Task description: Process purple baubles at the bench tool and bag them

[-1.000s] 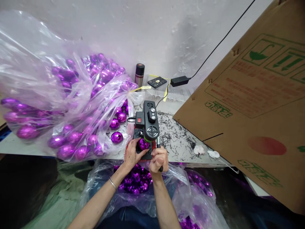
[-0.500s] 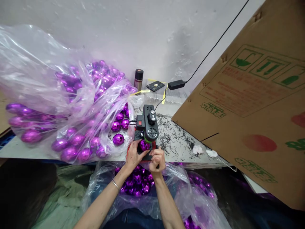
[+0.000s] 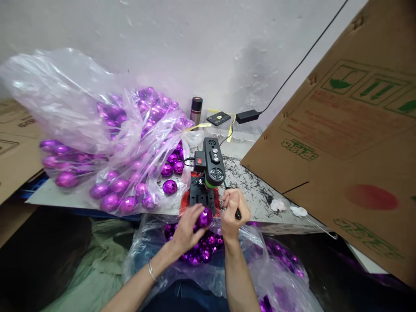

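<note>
My left hand (image 3: pixel 186 230) holds a shiny purple disco ball (image 3: pixel 205 217) by its side, just in front of the table edge. Below it, an open clear plastic bag on my lap holds many more purple balls (image 3: pixel 203 253). My right hand (image 3: pixel 235 211) is closed around the black lever handle (image 3: pixel 238 215) of a small bench drill press (image 3: pixel 214 162). The black slotted base (image 3: pixel 198 197) of the press shows bare under the head, on a red mat (image 3: pixel 184 203).
A large clear bag (image 3: pixel 74 104) of purple balls covers the table's left side. Black shavings (image 3: pixel 240 184) litter the tabletop. Behind stand a dark bottle (image 3: pixel 196 110) and a power adapter (image 3: pixel 247 116) with its cable. A big cardboard box (image 3: pixel 344 143) leans in from the right.
My left hand has drawn the ball out from under the drill head, towards me, over the lap bag. My right hand has swung the lever outward to the right.
</note>
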`<state>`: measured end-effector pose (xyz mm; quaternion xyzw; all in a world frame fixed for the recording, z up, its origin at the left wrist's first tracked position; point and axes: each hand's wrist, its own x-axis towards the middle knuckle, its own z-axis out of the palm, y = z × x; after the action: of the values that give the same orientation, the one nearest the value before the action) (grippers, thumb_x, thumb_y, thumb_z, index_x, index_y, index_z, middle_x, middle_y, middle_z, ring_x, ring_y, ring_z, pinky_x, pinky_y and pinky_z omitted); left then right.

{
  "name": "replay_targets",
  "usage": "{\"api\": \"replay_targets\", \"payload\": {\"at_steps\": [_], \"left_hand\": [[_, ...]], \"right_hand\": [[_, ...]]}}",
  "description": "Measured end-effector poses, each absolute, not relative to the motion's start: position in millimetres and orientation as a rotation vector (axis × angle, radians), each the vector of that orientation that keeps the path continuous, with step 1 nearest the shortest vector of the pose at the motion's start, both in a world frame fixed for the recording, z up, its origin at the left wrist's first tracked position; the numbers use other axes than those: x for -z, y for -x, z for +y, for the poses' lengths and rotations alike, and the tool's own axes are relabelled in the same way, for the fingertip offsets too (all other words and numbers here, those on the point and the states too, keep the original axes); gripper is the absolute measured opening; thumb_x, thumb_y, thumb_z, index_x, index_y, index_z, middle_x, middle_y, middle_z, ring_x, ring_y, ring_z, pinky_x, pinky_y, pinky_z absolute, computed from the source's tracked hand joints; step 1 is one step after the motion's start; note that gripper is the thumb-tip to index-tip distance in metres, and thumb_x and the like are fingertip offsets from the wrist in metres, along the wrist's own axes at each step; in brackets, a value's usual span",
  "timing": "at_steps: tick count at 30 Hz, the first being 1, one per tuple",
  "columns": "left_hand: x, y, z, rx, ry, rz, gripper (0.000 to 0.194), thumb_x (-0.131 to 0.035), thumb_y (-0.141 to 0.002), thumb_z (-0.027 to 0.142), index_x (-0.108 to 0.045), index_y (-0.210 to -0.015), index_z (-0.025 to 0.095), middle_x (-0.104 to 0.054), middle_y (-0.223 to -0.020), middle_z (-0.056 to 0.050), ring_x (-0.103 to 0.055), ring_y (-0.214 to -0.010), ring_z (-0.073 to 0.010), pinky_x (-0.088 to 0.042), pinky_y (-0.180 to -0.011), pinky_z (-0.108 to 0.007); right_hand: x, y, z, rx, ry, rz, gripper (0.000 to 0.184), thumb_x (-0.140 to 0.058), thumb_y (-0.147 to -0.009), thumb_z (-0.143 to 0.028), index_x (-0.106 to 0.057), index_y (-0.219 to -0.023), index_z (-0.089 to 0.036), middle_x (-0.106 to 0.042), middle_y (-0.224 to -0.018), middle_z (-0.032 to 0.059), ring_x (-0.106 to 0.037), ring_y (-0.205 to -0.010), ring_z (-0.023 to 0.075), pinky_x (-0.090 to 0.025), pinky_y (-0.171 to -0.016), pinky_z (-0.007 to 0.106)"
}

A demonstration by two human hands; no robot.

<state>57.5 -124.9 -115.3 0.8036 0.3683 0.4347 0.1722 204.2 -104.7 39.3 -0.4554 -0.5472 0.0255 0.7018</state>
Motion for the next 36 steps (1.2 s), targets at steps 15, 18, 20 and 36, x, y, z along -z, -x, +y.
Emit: {"api": "replay_targets", "payload": {"at_steps": [15,18,20,36], "left_hand": [[41,10,-48,-0.804,-2.175,2.103,0.045,-0.054,-0.110,0.042,-0.071,-0.134,0.008,-0.080,-0.117,-0.025,-0.075,-0.111,-0.0404,-0.057,-0.099,-0.053],[26,2,-37,-0.387,-2.130,2.186,0.054,-0.057,-0.109,0.045,-0.065,-0.145,0.006,-0.082,-0.107,-0.025,-0.075,-0.109,-0.0429,-0.053,-0.098,-0.053],[21,-4,-35,-0.309,-2.135,2.153,0.059,-0.058,-0.109,0.048,-0.060,-0.153,0.009,-0.082,-0.112,-0.024,-0.076,-0.112,-0.0420,-0.052,-0.100,-0.051],[26,5,-21,-1.197,-1.035,1.297,0.073,-0.083,-0.082,0.057,-0.066,-0.142,0.019,-0.078,-0.117,-0.011,-0.075,-0.094,-0.0217,-0.060,-0.075,-0.030]], "right_hand": [[-24,-202,-105,-0.006,1.007,-1.224,0.043,-0.047,-0.110,-0.023,-0.049,-0.067,-0.024,-0.053,-0.065,-0.0030,-0.054,-0.062,0.0125,-0.038,-0.059,0.030],[-21,-203,-105,-0.018,1.005,-1.240,0.043,-0.047,-0.110,-0.024,-0.048,-0.067,-0.024,-0.054,-0.066,-0.0027,-0.054,-0.064,0.0131,-0.039,-0.061,0.030],[-20,-204,-106,-0.022,1.001,-1.249,0.043,-0.047,-0.110,-0.023,-0.048,-0.067,-0.024,-0.054,-0.066,-0.0027,-0.055,-0.065,0.0134,-0.040,-0.062,0.031],[-28,-204,-103,0.006,0.980,-1.270,0.040,-0.046,-0.109,-0.020,-0.052,-0.069,-0.024,-0.054,-0.064,-0.0029,-0.056,-0.063,0.0133,-0.043,-0.062,0.031]]}}
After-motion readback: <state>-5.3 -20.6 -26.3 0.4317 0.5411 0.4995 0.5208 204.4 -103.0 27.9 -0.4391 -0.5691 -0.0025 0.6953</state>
